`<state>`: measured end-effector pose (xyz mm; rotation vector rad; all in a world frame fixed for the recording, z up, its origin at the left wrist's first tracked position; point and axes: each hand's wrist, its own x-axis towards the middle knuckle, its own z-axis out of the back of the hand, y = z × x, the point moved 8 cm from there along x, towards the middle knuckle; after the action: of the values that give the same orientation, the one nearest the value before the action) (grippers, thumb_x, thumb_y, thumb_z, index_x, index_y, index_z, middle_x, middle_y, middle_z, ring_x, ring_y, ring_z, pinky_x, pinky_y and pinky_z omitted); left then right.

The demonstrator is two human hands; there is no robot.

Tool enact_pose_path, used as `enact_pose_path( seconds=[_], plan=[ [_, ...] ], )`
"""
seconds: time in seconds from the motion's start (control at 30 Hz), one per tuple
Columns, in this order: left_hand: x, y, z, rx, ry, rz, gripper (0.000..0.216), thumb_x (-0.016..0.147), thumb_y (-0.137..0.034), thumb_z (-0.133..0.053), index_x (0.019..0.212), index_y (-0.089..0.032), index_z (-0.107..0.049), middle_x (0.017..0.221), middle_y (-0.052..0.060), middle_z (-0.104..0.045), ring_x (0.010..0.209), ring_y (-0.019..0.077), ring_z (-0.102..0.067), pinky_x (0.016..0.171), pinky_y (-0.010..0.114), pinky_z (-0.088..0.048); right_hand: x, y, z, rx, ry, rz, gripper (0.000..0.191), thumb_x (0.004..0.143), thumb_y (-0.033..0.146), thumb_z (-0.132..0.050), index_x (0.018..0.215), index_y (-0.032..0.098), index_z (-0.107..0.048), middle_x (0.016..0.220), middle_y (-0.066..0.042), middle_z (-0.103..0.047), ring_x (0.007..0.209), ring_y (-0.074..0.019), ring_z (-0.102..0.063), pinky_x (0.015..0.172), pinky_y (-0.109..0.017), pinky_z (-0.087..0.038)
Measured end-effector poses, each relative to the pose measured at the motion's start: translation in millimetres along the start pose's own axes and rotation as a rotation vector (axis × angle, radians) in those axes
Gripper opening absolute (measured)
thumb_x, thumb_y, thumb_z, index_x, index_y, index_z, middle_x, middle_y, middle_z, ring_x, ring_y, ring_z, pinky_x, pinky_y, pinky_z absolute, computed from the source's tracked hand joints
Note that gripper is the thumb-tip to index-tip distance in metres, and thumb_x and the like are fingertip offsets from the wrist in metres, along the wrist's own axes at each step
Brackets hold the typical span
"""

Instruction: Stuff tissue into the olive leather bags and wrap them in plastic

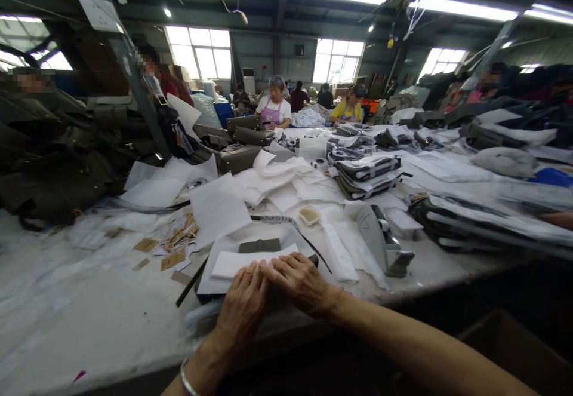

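A folded white padding sheet (228,264) lies across a dark bag (259,245) at the front of the table, with more white sheeting under it. The fingers of my left hand (244,301) bend over the near edge of the sheet. From the right, my right hand (301,279) closes on the same edge, the fingertips of both hands meeting near the middle. My palms hide part of the bag. A dark strap (190,285) sticks out on the left. To the right stands a grey tape dispenser (389,249).
Brown tags (179,235) lie loose on the left beside white sheets (219,208). Behind the bag is a small dish (310,215). Stacked wrapped bags (367,175) stand on the right, and dark bags (58,163) pile up at left. Co-workers (274,106) sit across the table.
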<state>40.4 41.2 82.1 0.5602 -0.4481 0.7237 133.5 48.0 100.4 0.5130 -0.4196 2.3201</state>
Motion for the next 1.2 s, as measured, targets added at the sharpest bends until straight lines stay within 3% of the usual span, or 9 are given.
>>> enact_pose_path(
  seconds=[0.23, 0.33, 0.4, 0.47, 0.57, 0.73, 0.93, 1.07, 1.2],
  plan=[
    [-11, 0, 13, -0.038, -0.104, 0.017, 0.039, 0.094, -0.007, -0.037, 0.123, -0.014, -0.060, 0.115, 0.009, -0.070, 0.107, 0.0236, -0.063, 0.092, 0.038, -0.046, 10, -4, 12, 0.280, 0.141, -0.040, 0.054, 0.096, 0.029, -0.053, 0.147, 0.021, -0.035, 0.113, -0.007, -0.069, 0.100, -0.0201, -0.063, 0.089, -0.034, -0.047],
    [-18, 8, 14, -0.110, -0.127, 0.068, 0.040, 0.095, -0.007, -0.037, 0.126, -0.017, -0.060, 0.120, 0.007, -0.069, 0.110, 0.0208, -0.062, 0.094, 0.035, -0.044, 13, -61, 15, 0.493, 0.104, -0.278, 0.053, 0.096, 0.036, -0.054, 0.144, 0.023, -0.038, 0.117, -0.005, -0.068, 0.095, -0.0158, -0.066, 0.085, -0.028, -0.051],
    [-22, 14, 13, -0.166, -0.120, 0.109, 0.042, 0.094, -0.007, -0.039, 0.129, -0.018, -0.058, 0.123, 0.006, -0.068, 0.113, 0.0195, -0.061, 0.097, 0.033, -0.041, 6, -117, 6, 0.406, 0.083, -0.516, 0.043, 0.100, 0.031, -0.046, 0.142, 0.022, -0.042, 0.124, -0.007, -0.065, 0.101, -0.0148, -0.065, 0.088, -0.028, -0.050],
    [-26, 17, 13, -0.199, -0.121, 0.121, 0.044, 0.092, -0.008, -0.039, 0.131, -0.020, -0.057, 0.124, 0.005, -0.068, 0.115, 0.0188, -0.060, 0.099, 0.032, -0.040, -6, -165, -11, 0.169, 0.134, -0.695, 0.043, 0.098, 0.028, -0.048, 0.140, 0.018, -0.047, 0.136, -0.013, -0.058, 0.119, -0.0206, -0.058, 0.100, -0.037, -0.044],
    [-29, 19, 12, -0.196, -0.112, 0.124, 0.046, 0.092, -0.010, -0.040, 0.134, -0.020, -0.055, 0.126, 0.004, -0.067, 0.116, 0.0187, -0.060, 0.101, 0.033, -0.038, -22, -203, -49, 0.033, 0.222, -0.774, 0.041, 0.089, 0.024, -0.062, 0.129, 0.014, -0.058, 0.146, -0.020, -0.047, 0.136, -0.0334, -0.041, 0.110, -0.056, -0.029],
    [-30, 20, 10, -0.180, -0.092, 0.112, 0.044, 0.093, -0.016, -0.041, 0.134, -0.020, -0.055, 0.127, 0.004, -0.067, 0.114, 0.0196, -0.061, 0.099, 0.033, -0.040, -32, -211, -87, 0.025, 0.254, -0.756, 0.023, 0.086, 0.021, -0.065, 0.108, 0.018, -0.071, 0.147, -0.014, -0.048, 0.140, -0.0310, -0.037, 0.115, -0.056, -0.017],
    [-27, 23, 12, -0.191, -0.096, 0.125, 0.043, 0.093, -0.018, -0.043, 0.134, -0.020, -0.055, 0.126, 0.005, -0.067, 0.113, 0.0201, -0.062, 0.100, 0.033, -0.039, -68, -233, -49, 0.001, 0.206, -0.834, 0.032, 0.092, 0.029, -0.059, 0.122, 0.022, -0.065, 0.139, -0.010, -0.056, 0.126, -0.0218, -0.052, 0.107, -0.039, -0.036],
    [-26, 24, 12, -0.187, -0.101, 0.136, 0.044, 0.092, -0.016, -0.044, 0.134, -0.020, -0.055, 0.127, 0.005, -0.066, 0.114, 0.0202, -0.062, 0.101, 0.033, -0.038, -122, -243, -26, -0.025, 0.263, -0.926, 0.021, 0.091, 0.022, -0.056, 0.102, 0.016, -0.073, 0.108, -0.011, -0.070, 0.096, -0.0205, -0.066, 0.087, -0.030, -0.047],
    [-25, 24, 11, -0.186, -0.093, 0.152, 0.044, 0.092, -0.017, -0.045, 0.135, -0.020, -0.054, 0.127, 0.005, -0.066, 0.114, 0.0202, -0.062, 0.099, 0.033, -0.039, -154, -234, -28, -0.036, 0.309, -0.939, 0.014, 0.086, 0.017, -0.061, 0.089, 0.017, -0.075, 0.096, -0.008, -0.071, 0.095, -0.0212, -0.065, 0.085, -0.029, -0.045]
  ],
)
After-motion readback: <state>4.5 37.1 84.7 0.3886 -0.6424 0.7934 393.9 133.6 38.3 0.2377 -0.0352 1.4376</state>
